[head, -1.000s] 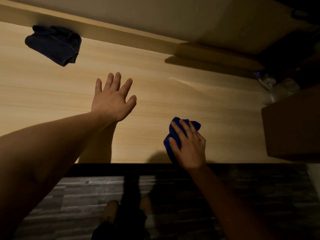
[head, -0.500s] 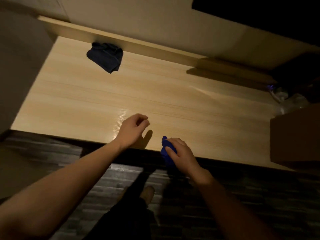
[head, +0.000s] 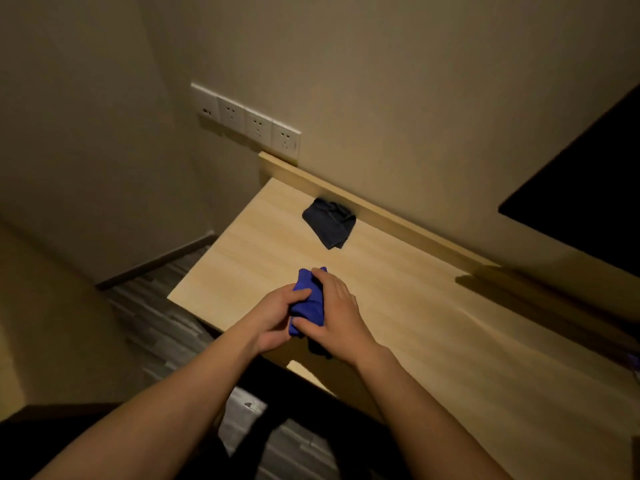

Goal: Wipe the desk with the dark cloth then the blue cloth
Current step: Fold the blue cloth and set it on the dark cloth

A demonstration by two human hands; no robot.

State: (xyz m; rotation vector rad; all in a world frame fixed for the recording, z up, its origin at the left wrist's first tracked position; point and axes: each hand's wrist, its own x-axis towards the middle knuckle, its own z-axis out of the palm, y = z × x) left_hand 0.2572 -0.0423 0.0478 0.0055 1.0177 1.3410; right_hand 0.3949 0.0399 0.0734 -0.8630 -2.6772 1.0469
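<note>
A bunched blue cloth (head: 308, 303) is held between both hands above the front left part of the light wooden desk (head: 433, 327). My left hand (head: 273, 318) grips its left side and my right hand (head: 337, 315) covers its right side from above. The dark cloth (head: 329, 221) lies crumpled at the back of the desk, touching the raised back rail, apart from both hands.
A row of white wall sockets (head: 247, 121) sits above the desk's left back corner. A dark panel (head: 585, 209) hangs on the wall at the right. The desk's left edge drops to a grey plank floor (head: 156, 317).
My left hand has come over to the blue cloth and gripped it together with the right hand. The cloth has left the desk's front edge. My view has swung left and up.
</note>
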